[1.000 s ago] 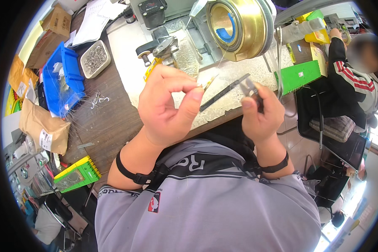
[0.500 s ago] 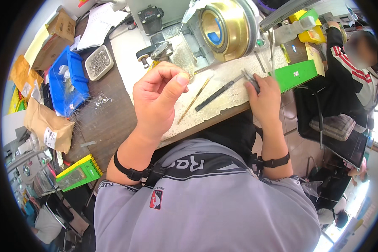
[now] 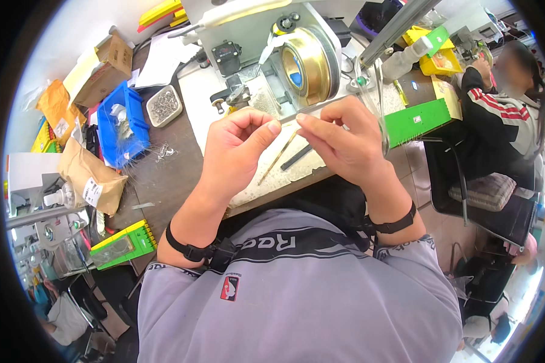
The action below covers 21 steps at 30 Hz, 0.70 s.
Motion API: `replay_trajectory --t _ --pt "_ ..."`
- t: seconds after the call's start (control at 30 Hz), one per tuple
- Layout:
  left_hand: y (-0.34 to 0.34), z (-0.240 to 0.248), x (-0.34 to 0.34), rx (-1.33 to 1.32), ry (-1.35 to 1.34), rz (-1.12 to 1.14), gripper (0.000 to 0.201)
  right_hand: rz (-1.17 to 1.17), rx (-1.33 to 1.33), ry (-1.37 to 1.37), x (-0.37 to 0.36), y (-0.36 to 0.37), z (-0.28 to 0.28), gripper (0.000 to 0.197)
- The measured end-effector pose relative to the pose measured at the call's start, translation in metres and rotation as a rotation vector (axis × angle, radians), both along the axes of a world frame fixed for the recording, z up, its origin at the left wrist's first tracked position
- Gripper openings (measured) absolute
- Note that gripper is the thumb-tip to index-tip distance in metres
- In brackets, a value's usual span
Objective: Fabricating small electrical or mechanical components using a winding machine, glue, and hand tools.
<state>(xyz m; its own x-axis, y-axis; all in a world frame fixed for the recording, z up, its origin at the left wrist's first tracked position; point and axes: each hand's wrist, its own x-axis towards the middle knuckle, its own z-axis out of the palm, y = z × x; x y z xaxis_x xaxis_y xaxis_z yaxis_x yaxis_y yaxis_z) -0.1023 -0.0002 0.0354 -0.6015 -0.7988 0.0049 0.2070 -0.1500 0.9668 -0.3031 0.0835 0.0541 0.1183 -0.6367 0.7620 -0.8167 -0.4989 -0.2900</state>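
My left hand (image 3: 239, 148) is closed in a pinch over the worktable, thumb against the curled fingers. Facing it, my right hand (image 3: 351, 145) is also pinched, its fingertips a short gap from the left ones. Whatever either pinch holds is too fine to make out. A small dark bit shows by the right fingers, its kind unclear. Below the hands, a thin brown stick (image 3: 277, 158) and a dark slim-handled tool (image 3: 295, 158) lie on the pale work surface (image 3: 263, 180); my right hand partly covers the tool. Just beyond stands a grey machine with a gold spool (image 3: 304, 68).
To the left are a white tray of small metal pieces (image 3: 164, 106), a blue bin (image 3: 116, 148), a brown parcel (image 3: 86, 175) and a carton (image 3: 108, 71). Right of my hands lie a long green case (image 3: 419, 123) and a clear bottle (image 3: 406, 58). A person (image 3: 502, 109) sits at the right.
My right hand has come left and up to meet the left hand; the grey metal tool it held is no longer plainly visible. My left hand stays pinched. The whole view has shifted slightly.
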Motion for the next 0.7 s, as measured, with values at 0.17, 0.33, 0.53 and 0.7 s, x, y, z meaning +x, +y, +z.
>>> replay_trajectory --t 0.17,0.33,0.53,0.7 --pt "0.000 0.002 0.002 0.059 -0.060 -0.039 0.012 0.031 -0.034 0.046 0.004 -0.010 -0.003 0.027" --pt "0.001 0.006 0.000 -0.148 -0.165 -0.008 0.010 0.028 -0.023 0.031 0.008 -0.013 -0.004 0.024" --pt "-0.011 0.010 -0.002 -1.406 -0.302 0.208 0.019 0.036 0.156 -0.154 0.011 -0.008 0.002 0.018" --pt "-0.021 0.008 0.005 -1.527 -0.338 0.291 0.019 0.052 0.263 -0.313 0.005 0.001 0.008 0.024"
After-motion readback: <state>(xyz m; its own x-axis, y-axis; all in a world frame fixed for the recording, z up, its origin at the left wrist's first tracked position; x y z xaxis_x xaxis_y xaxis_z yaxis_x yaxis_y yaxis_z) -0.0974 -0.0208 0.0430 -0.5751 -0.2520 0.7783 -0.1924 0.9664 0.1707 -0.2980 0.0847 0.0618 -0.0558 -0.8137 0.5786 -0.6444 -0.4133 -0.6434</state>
